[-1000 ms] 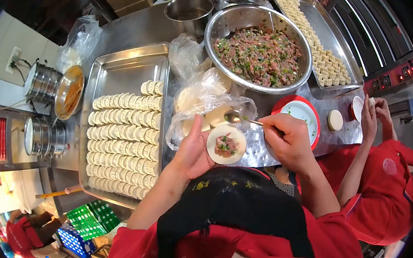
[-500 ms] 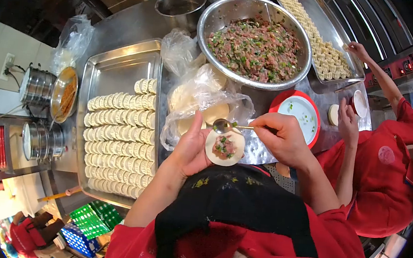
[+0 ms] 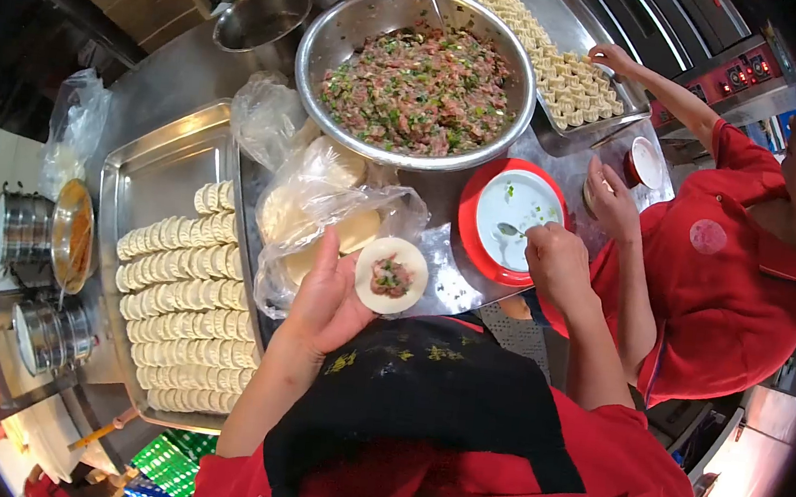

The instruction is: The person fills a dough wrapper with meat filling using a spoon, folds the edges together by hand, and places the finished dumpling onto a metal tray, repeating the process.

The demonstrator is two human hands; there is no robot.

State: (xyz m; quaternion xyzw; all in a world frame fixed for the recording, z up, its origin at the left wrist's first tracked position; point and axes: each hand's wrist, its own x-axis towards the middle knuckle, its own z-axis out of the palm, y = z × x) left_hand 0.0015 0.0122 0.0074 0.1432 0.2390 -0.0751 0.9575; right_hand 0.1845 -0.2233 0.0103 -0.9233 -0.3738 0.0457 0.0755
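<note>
A round dumpling wrapper [image 3: 369, 257] lies on the fingers of my left hand [image 3: 321, 303], which is palm up with the thumb raised beside it. A lump of meat filling [image 3: 392, 278] with green bits sits in the wrapper's middle. My right hand [image 3: 559, 266] grips a small metal spoon [image 3: 511, 230] by the handle. The spoon's bowl is over or in a white dish with a red rim [image 3: 469, 222], where green bits lie in what looks like liquid. Behind it, a large steel bowl [image 3: 305, 81] holds meat filling [image 3: 423, 88].
Left, a metal tray [image 3: 114, 188] carries rows of dumplings [image 3: 186, 310]. A plastic bag [image 3: 402, 209] covers stacked wrappers [image 3: 334, 161]. On the right, a co-worker in red [image 3: 691, 286] reaches to another dumpling tray [image 3: 637, 104] and holds a hand near a small bowl [image 3: 646, 164].
My right hand and the spoon have moved right, from above the filled wrapper to the red-rimmed dish. The wrapper stays in my left hand. The whole view has shifted and tilted.
</note>
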